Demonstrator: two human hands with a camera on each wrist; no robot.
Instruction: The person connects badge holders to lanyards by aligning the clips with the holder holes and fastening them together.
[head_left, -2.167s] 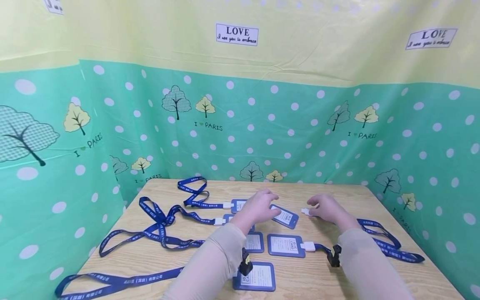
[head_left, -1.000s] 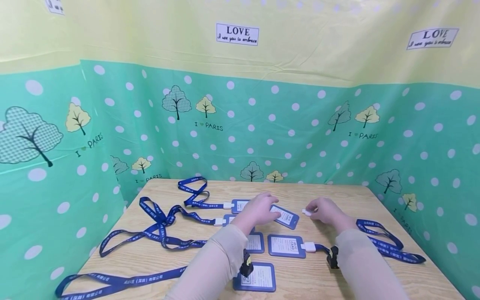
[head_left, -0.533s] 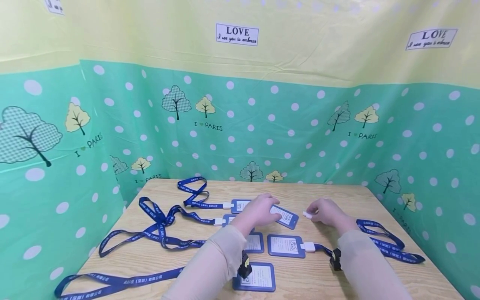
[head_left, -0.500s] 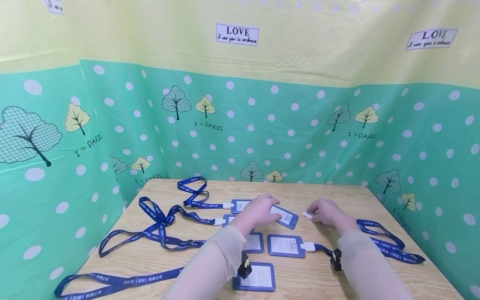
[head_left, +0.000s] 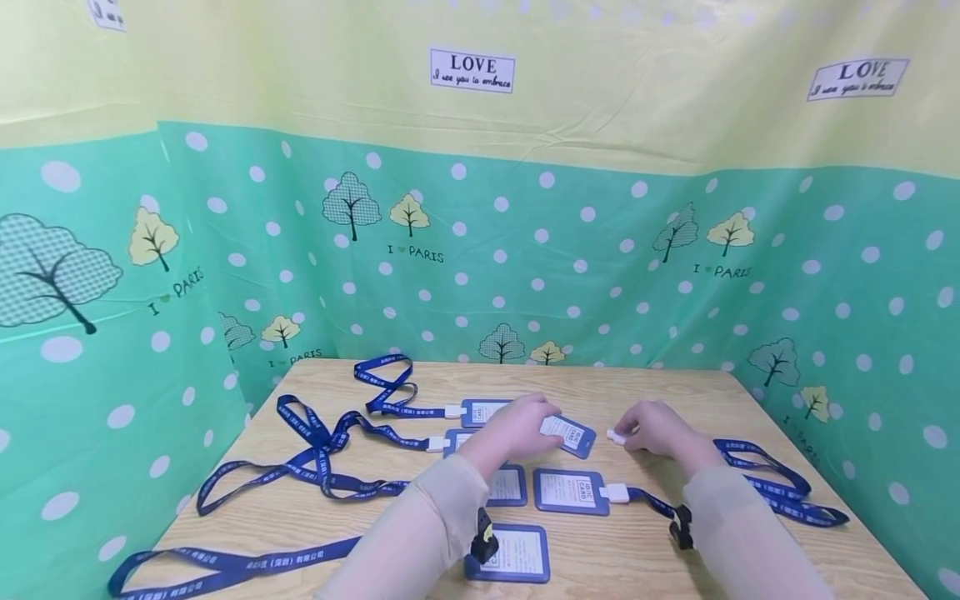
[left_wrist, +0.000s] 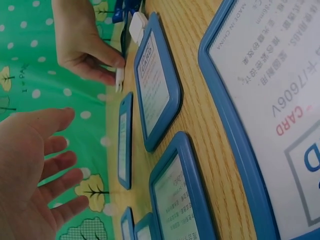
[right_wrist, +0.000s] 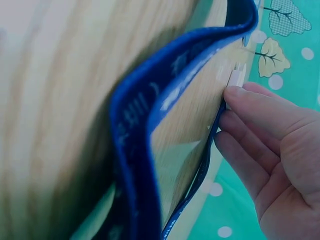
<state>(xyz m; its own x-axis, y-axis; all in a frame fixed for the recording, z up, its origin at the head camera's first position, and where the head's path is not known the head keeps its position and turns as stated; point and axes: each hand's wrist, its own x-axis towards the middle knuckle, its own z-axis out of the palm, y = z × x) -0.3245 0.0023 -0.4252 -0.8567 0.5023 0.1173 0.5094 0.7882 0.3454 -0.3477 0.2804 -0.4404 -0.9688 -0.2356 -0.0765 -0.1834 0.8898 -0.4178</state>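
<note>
In the head view my left hand (head_left: pixel 521 427) hovers beside a blue-framed card holder (head_left: pixel 579 438) that lies askew on the table without a strap. Its fingers are spread and hold nothing in the left wrist view, apart from that holder (left_wrist: pixel 125 145). My right hand (head_left: pixel 658 428) pinches a white lanyard clip (head_left: pixel 617 437) between thumb and fingers, to the right of the holder. In the right wrist view the clip (right_wrist: pixel 237 80) pokes out past the fingertips, and its blue strap (right_wrist: pixel 205 160) trails below the hand.
On the wooden table (head_left: pixel 675 383), another card holder (head_left: pixel 572 492) with its lanyard attached lies nearer. Several more holders, one a large holder (head_left: pixel 517 554) at the front, lie at left, with blue lanyards (head_left: pixel 322 450) spread out. A patterned curtain (head_left: pixel 465 250) stands behind.
My right hand has closed its fingers on the clip and drawn it slightly nearer. My left hand has shifted a little nearer too; the strapless holder stays in place.
</note>
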